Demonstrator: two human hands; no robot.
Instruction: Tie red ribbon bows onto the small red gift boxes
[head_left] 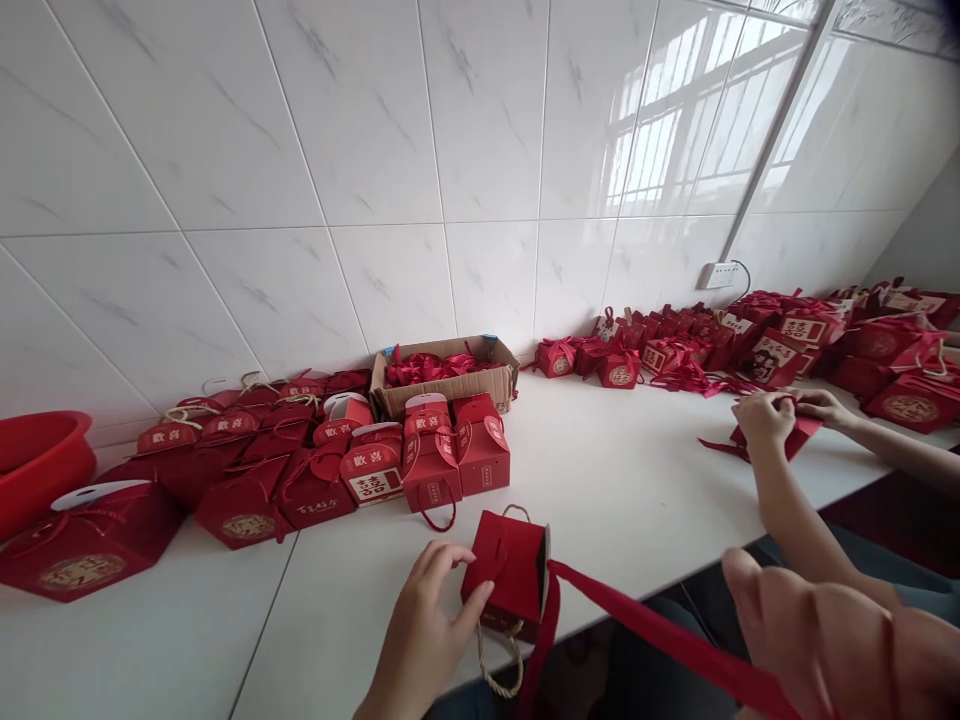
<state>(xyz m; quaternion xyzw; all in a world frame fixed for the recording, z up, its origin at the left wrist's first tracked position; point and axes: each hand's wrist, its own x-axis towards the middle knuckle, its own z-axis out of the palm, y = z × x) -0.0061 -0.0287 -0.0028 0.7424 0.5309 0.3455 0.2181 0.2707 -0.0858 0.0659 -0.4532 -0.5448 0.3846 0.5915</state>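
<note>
My left hand (424,625) rests against the left side of a small red gift box (508,572) that lies near the front edge of the white counter (615,480); thumb and fingers touch the box. A rope handle loops below the box. A red ribbon (652,632) runs from the box to the right, into my right hand (832,640), whose fingers are closed round it close to the camera.
Many red gift boxes (375,465) stand in rows at the left and along the back right (795,340). A cardboard box of red ribbons (450,375) sits by the tiled wall. A red basin (37,460) is far left. Another person's hands (780,410) handle a red box at right.
</note>
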